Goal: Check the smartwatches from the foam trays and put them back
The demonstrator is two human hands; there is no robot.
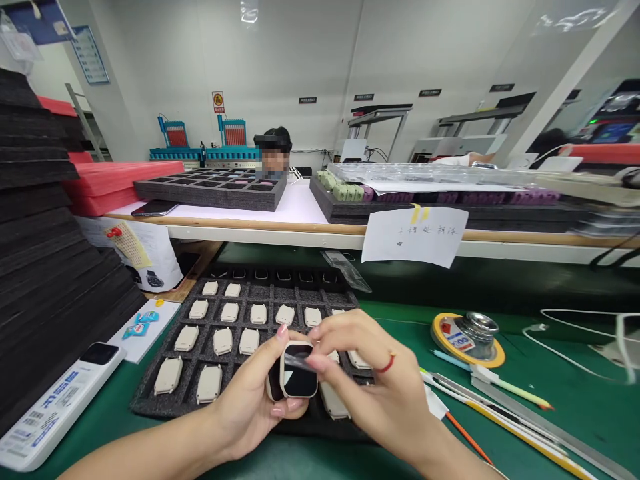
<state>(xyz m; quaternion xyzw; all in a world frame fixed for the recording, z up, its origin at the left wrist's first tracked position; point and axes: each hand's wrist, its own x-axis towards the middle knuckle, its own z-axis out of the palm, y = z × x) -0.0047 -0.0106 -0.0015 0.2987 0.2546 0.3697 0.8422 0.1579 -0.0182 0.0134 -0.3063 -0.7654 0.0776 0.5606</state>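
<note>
My left hand (250, 400) is wrapped round a watch case (299, 371) with a pale frame and a dark glossy face. My right hand (363, 373) reaches over it from the right, thumb and index finger pinched on a clear film (300, 360) at the upper part of the face. Beneath and behind both hands lies a black foam tray (237, 353) with rows of pale watch cases (223, 341) in its compartments. Part of the tray is hidden by my hands.
Black foam sheets (40, 267) are stacked high at the left, beside a white boxed device (60, 407). At the right lie a yellow tape roll (440, 327), pens and a metal ruler (540, 427). A shelf (300, 233) crosses behind; a person (275, 157) sits beyond.
</note>
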